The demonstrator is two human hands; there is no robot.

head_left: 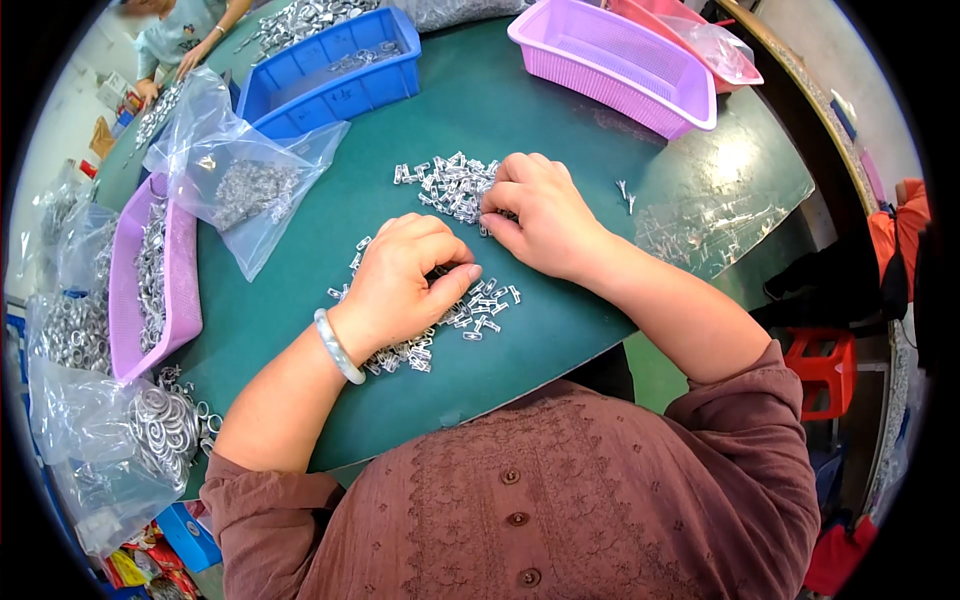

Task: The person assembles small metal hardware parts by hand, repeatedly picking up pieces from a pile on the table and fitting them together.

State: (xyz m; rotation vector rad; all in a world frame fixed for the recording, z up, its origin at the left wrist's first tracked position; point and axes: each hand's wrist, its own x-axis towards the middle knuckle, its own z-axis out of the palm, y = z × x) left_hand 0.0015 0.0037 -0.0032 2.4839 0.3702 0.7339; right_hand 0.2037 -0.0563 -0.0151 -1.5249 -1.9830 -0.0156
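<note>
Item: small silver metal clips [455, 185], loose on the green table [560, 110], centre frame; a second scatter [480, 305] just below. They lie every which way, no shared long axis.
Left hand [400, 280]: curled over the lower scatter; what it grips cannot be told.
Right hand [545, 215]: fingertips pinched at the upper pile's edge.
Step, by judgement: sorting pieces; next calls for a fine pinch.

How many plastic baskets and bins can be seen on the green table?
4. A blue bin at the top left, a purple basket at the top right, a pink one behind it, and a purple basket at the left edge. Others may be hidden.
</note>
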